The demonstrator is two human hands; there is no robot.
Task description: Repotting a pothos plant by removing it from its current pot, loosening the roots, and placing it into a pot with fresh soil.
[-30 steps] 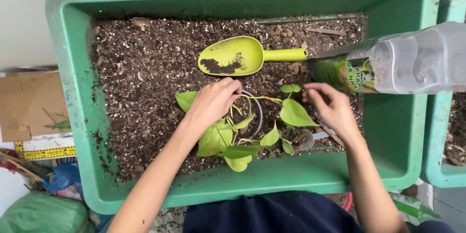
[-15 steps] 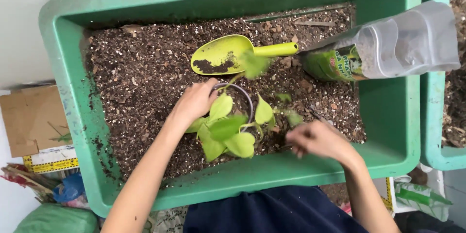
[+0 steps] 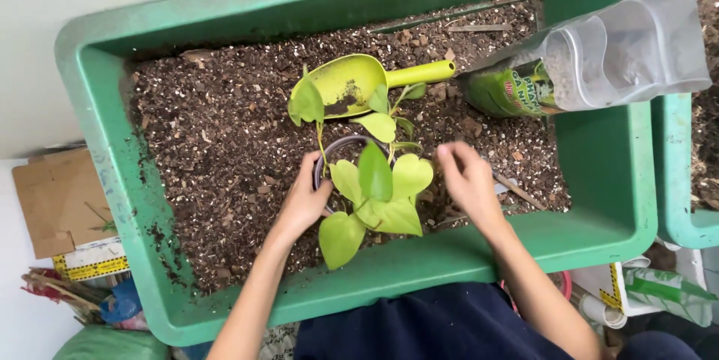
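The left hand [image 3: 303, 199] is reaching up from the bottom edge, forearm angled toward the upper right, its fingers curling against the left rim of a small dark round pot [image 3: 346, 152] half-sunk in the soil. The right hand [image 3: 468, 180] is coming in from the lower right with its forearm slanting up-left; its fingers are lying loosely together over the soil just right of the leaves, and whether it is gripping anything cannot be told. The pothos plant [image 3: 374, 180] is sitting in the pot near the middle of the green plastic tub [image 3: 97, 150], its stems standing up toward the camera. Just behind it, a yellow-green scoop [image 3: 352, 86] is lying on the soil, handle pointing right. A clear plastic bag [image 3: 599, 53] is leaning on the tub's right wall.
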